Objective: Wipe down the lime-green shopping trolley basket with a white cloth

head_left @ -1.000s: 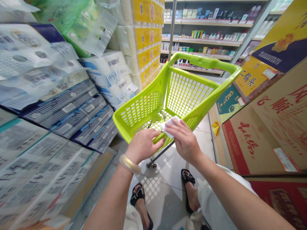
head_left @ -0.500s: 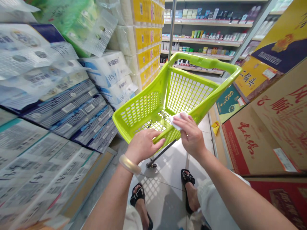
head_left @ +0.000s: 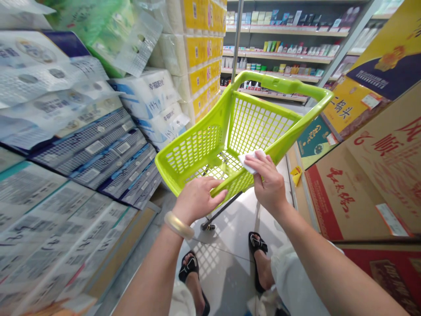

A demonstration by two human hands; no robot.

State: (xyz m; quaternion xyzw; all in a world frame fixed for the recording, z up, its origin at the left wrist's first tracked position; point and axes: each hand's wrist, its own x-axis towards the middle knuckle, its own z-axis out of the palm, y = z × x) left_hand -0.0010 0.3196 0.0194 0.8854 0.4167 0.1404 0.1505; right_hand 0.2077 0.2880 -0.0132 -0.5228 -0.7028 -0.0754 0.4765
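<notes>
A lime-green plastic shopping cart basket [head_left: 197, 149] stands in front of me in a shop aisle. My left hand [head_left: 197, 198] grips the basket's near rim, fingers curled over it. My right hand [head_left: 268, 184] presses a white wipe [head_left: 251, 156] against the right end of that same rim, fingers closed on the cloth. A pale bangle [head_left: 177, 226] circles my left wrist. The basket holds nothing that I can see.
Stacked packs of tissue and toilet paper [head_left: 82, 131] fill the left side. Large cardboard boxes [head_left: 371, 175] with red and yellow print line the right. Shelves of small goods [head_left: 289, 48] stand at the far end. The tiled floor [head_left: 226, 259] and my sandalled feet show below.
My right hand has slid the white wipe along the near rim from its middle toward the right corner. My left hand has stayed on the rim.
</notes>
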